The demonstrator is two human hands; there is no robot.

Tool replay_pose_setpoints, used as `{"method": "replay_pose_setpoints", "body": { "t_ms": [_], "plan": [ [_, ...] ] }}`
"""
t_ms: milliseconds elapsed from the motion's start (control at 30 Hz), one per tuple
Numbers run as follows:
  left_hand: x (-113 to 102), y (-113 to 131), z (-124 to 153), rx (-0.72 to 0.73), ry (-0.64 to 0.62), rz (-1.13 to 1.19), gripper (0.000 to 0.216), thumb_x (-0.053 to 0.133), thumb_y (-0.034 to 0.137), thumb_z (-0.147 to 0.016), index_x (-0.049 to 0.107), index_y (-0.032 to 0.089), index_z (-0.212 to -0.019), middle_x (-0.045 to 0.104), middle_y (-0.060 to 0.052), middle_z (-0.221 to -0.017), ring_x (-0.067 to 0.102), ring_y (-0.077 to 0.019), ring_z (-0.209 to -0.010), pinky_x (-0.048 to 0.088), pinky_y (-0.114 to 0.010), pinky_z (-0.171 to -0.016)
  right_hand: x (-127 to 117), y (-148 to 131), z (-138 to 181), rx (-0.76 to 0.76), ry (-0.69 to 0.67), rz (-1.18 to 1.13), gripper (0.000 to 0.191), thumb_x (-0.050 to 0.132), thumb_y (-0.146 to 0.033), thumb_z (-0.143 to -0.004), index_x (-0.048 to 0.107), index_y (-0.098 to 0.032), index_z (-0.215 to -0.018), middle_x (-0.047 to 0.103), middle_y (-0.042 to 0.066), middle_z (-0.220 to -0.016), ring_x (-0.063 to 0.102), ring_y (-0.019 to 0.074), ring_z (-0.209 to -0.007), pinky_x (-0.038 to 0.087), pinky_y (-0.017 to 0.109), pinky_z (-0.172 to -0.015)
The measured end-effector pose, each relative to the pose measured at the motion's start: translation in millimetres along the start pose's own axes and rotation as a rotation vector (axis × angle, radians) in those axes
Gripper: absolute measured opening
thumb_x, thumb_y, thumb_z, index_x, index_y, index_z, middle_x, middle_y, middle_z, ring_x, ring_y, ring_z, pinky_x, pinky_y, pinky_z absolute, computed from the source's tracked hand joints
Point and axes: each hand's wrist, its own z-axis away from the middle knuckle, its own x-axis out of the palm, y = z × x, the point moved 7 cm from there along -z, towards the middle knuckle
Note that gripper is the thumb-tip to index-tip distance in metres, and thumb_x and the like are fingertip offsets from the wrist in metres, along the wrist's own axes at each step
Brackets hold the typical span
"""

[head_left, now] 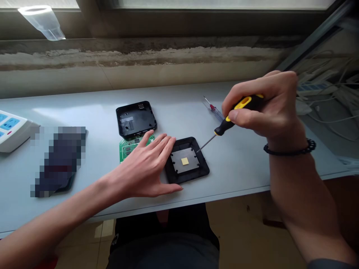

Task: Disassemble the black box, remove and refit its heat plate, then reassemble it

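My right hand (269,104) is wrapped round the yellow and black handle of a screwdriver (221,126). The tip of its thin shaft meets the edge of a metal plate (179,154) inside a square black plastic case half (202,172). A small pale yellow pad (185,161) sits on that plate. With fingers spread, my left hand (151,164) steadies the near left side of this case half. Beneath the left hand, partly covered, lies a green circuit board (126,149). Just behind the board is another black case half (136,118), its inside facing up.
A second small screwdriver with a clear handle (215,110) lies behind the case. To the left are a blurred-out phone (60,160) and a white power strip (12,130). Cables (331,93) gather at the far right. The table's front edge (238,194) runs close by.
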Motion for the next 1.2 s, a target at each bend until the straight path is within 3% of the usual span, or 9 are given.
{"method": "replay_pose_setpoints", "body": {
  "t_ms": [100, 500, 1200],
  "plan": [
    [4.3, 0.6, 1.8, 0.004, 0.021, 0.005, 0.089, 0.057, 0.062, -0.097, 0.043, -0.011, -0.146, 0.062, -0.035, -0.138, 0.059, -0.0458, -0.134, 0.039, -0.07, -0.116, -0.4, -3.7, 0.1, -0.009, 0.032, 0.082, 0.013, 0.057, -0.012, -0.067, 0.057, -0.018, -0.056, 0.044, -0.002, -0.046, 0.031, 0.006, -0.044, 0.022, 0.031, -0.041],
    [6.2, 0.3, 3.4, -0.037, 0.032, 0.046, 0.074, 0.052, 0.06, -0.097, 0.053, 0.0, -0.142, 0.063, -0.031, -0.14, 0.061, -0.0433, -0.133, 0.038, -0.069, -0.119, 0.1, -3.6, 0.6, -0.018, 0.064, 0.161, 0.013, 0.059, -0.015, -0.068, 0.056, -0.02, -0.057, 0.042, -0.001, -0.046, 0.031, 0.0078, -0.045, 0.024, 0.034, -0.044],
    [6.1, 1.1, 2.0, -0.021, 0.035, 0.05, 0.076, 0.051, 0.057, -0.098, 0.054, -0.007, -0.14, 0.063, -0.034, -0.139, 0.062, -0.0441, -0.132, 0.036, -0.071, -0.119, 3.0, -7.1, 2.1, -0.048, 0.037, 0.254, 0.012, 0.058, -0.015, -0.066, 0.053, -0.021, -0.058, 0.037, -0.003, -0.045, 0.027, 0.0079, -0.045, 0.023, 0.035, -0.045]
  ]
}}
